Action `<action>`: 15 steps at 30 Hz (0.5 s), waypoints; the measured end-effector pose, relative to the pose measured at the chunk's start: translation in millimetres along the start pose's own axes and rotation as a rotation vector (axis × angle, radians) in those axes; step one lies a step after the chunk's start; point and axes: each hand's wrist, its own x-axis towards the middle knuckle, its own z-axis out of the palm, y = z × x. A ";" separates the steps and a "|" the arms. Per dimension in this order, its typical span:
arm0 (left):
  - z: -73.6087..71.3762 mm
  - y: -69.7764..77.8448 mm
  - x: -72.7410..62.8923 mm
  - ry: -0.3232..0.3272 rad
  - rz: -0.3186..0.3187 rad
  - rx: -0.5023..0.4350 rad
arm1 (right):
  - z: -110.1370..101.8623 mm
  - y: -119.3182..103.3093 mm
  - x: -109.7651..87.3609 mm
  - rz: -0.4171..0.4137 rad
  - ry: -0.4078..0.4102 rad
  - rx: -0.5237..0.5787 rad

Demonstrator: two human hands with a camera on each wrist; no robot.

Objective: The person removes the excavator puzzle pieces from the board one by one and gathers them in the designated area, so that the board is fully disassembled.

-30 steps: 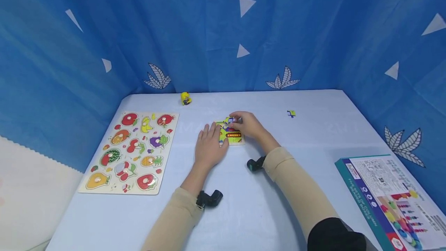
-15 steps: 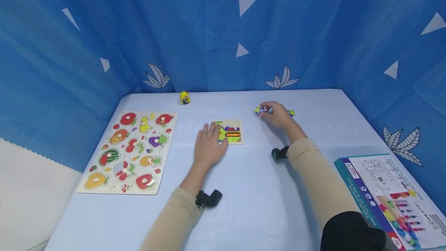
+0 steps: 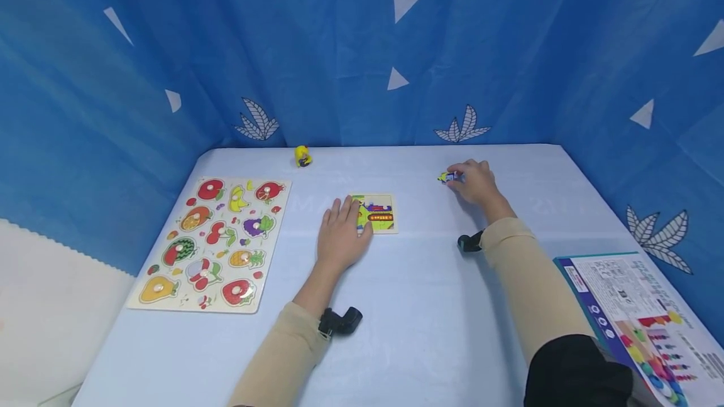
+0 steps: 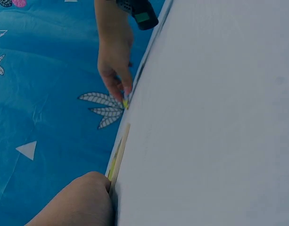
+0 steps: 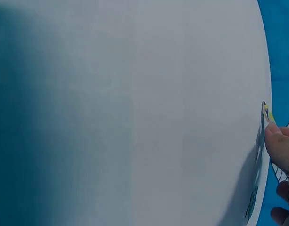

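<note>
A small square jigsaw board [image 3: 378, 213] with a yellow-green picture of a tracked vehicle lies mid-table. My left hand [image 3: 342, 234] rests on its left side, fingers straight and pointing away from me. Farther back and to the right, my right hand [image 3: 477, 184] pinches a jigsaw piece [image 3: 447, 177] between thumb and fingers. In the right wrist view the thumb and fingertip hold that jigsaw piece [image 5: 268, 112] by one end. Below it another flat jigsaw piece [image 5: 251, 205] lies on the table, hidden behind the right hand in the head view.
A large fruit peg puzzle [image 3: 209, 244] lies on the left. Near the back edge stands a small yellow toy figure [image 3: 302, 156]. A flat teal-edged box [image 3: 639, 325] occupies the front right. Blue curtain [image 3: 339, 49] surrounds the white table [image 3: 407, 331] at the back and sides.
My right hand has lifted a jigsaw piece off the board and carried it right and back, toward the loose piece. My left hand has stayed on the board.
</note>
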 end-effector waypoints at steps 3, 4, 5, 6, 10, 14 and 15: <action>-0.4 0.2 0.1 0.001 0.001 0.002 | -1.5 -0.1 0.7 -0.009 -0.009 -0.022; -0.4 0.3 0.1 0.000 0.001 0.005 | -1.9 -0.2 0.8 -0.007 -0.015 -0.028; -0.4 0.3 0.2 -0.001 0.002 0.003 | -2.0 -0.4 0.9 -0.004 -0.020 -0.033; -0.6 0.4 0.2 0.000 0.002 0.004 | -2.1 -0.4 1.0 0.000 -0.027 -0.041; -1.4 0.6 0.0 0.002 0.004 0.002 | -1.2 -0.2 1.3 0.033 -0.051 -0.064; -1.6 0.1 -0.5 0.010 0.003 -0.003 | -0.5 -2.1 0.7 0.069 -0.069 -0.058; -1.3 -0.1 -0.5 0.011 0.003 -0.007 | -0.6 -2.9 0.4 0.070 -0.071 -0.058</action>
